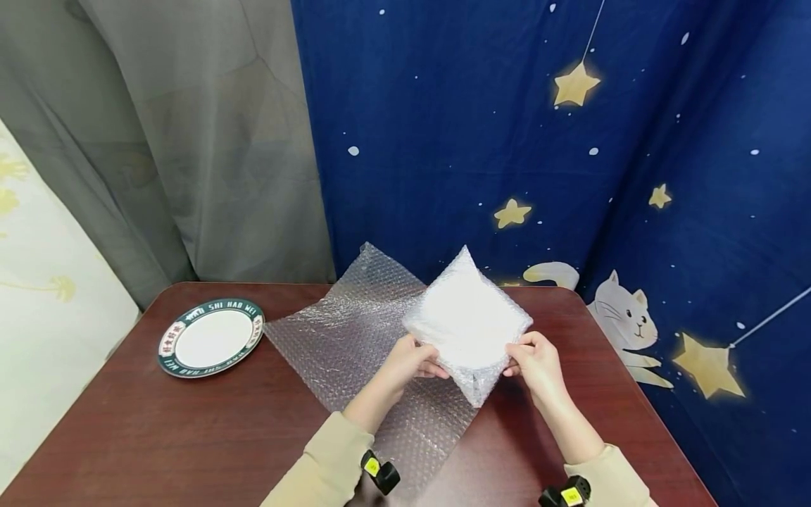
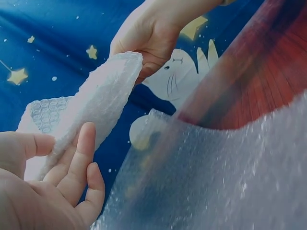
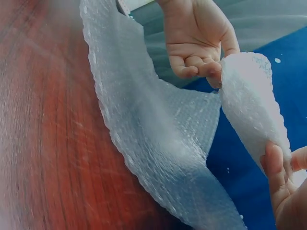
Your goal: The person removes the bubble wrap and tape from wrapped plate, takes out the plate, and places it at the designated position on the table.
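A white bundle (image 1: 469, 317) wrapped in bubble wrap is held up over the table, tilted with one corner toward the person. What lies inside the wrap is hidden, though it looks flat and white. My left hand (image 1: 410, 360) pinches its lower left edge between thumb and fingers. On the lower right edge, my right hand (image 1: 535, 362) pinches it the same way. Below and to the left spreads a loose sheet of clear bubble wrap (image 1: 355, 338). Both wrist views show the bundle (image 2: 98, 91) from the side, with a hand at each end.
A white plate (image 1: 214, 339) with a dark green lettered rim lies at the table's left. The reddish-brown table (image 1: 253, 436) ends at a grey curtain (image 1: 241, 176) and a blue star-patterned curtain (image 1: 443, 141) behind it.
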The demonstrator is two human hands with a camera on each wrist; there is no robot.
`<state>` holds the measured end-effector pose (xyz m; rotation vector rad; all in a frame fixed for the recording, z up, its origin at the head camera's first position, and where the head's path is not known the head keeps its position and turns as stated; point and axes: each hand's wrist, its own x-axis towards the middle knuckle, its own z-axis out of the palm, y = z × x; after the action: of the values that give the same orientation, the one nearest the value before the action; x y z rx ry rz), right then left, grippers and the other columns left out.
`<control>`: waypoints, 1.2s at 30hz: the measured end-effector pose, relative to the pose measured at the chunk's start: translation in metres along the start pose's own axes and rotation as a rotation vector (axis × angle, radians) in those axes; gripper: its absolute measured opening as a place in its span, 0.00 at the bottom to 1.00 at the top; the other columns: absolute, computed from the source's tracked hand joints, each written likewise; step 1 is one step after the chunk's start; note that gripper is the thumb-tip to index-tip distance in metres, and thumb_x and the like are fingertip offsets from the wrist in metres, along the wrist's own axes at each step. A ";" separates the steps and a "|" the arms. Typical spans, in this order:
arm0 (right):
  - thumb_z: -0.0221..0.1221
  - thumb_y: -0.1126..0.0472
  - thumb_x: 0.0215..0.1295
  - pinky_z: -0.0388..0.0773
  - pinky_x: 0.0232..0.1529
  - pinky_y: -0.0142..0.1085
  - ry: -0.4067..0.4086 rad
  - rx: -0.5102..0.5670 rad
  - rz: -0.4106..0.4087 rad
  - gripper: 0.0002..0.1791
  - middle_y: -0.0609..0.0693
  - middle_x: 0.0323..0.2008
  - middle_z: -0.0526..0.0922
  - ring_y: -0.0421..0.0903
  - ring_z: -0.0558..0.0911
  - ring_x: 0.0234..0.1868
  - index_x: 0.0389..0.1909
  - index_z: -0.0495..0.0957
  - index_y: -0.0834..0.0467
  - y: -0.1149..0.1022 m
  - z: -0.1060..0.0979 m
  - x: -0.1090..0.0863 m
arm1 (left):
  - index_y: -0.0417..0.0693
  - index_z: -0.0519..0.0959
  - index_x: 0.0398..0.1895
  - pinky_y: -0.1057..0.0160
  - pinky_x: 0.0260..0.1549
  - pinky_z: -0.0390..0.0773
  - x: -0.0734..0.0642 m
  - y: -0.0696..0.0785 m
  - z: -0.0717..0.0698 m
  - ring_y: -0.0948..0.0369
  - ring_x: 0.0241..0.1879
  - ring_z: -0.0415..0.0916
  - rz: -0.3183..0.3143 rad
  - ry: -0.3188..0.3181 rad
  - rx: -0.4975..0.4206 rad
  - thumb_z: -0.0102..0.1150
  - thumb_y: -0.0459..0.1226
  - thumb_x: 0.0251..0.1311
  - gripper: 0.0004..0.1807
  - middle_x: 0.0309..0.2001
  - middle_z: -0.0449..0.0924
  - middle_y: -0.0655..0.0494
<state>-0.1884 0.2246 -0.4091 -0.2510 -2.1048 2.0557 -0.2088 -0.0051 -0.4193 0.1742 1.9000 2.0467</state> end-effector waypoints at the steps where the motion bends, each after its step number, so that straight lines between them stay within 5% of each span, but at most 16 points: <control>1: 0.55 0.76 0.55 0.76 0.16 0.30 -0.005 0.009 -0.007 0.08 0.49 0.17 0.79 0.39 0.75 0.14 0.30 0.65 0.66 0.001 0.002 0.000 | 0.39 0.68 0.35 0.60 0.30 0.80 -0.001 0.000 -0.003 0.50 0.27 0.84 0.000 0.000 0.005 0.51 0.32 0.54 0.07 0.24 0.82 0.42; 9: 0.54 0.78 0.57 0.76 0.16 0.31 -0.032 0.014 0.069 0.09 0.49 0.16 0.78 0.40 0.74 0.14 0.32 0.64 0.66 0.008 0.024 0.003 | 0.39 0.66 0.31 0.56 0.32 0.81 -0.015 0.008 -0.023 0.47 0.29 0.84 -0.020 -0.010 0.042 0.49 0.30 0.58 0.03 0.25 0.81 0.37; 15: 0.55 0.78 0.57 0.77 0.16 0.32 -0.050 0.003 0.078 0.09 0.50 0.16 0.78 0.40 0.74 0.13 0.31 0.64 0.66 0.012 0.039 0.002 | 0.38 0.67 0.34 0.48 0.38 0.79 -0.016 -0.003 -0.041 0.51 0.29 0.84 -0.047 0.008 0.046 0.50 0.32 0.60 0.05 0.23 0.81 0.42; 36: 0.56 0.76 0.58 0.77 0.16 0.32 -0.184 -0.036 0.089 0.09 0.51 0.15 0.76 0.41 0.79 0.15 0.30 0.64 0.64 0.040 0.073 -0.003 | 0.32 0.73 0.27 0.52 0.32 0.79 -0.032 -0.009 -0.080 0.47 0.28 0.83 -0.078 0.066 0.237 0.50 0.31 0.59 0.08 0.24 0.82 0.41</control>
<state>-0.2039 0.1541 -0.4506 -0.1692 -2.2774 2.1684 -0.2031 -0.0901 -0.4311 0.0891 2.1518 1.7954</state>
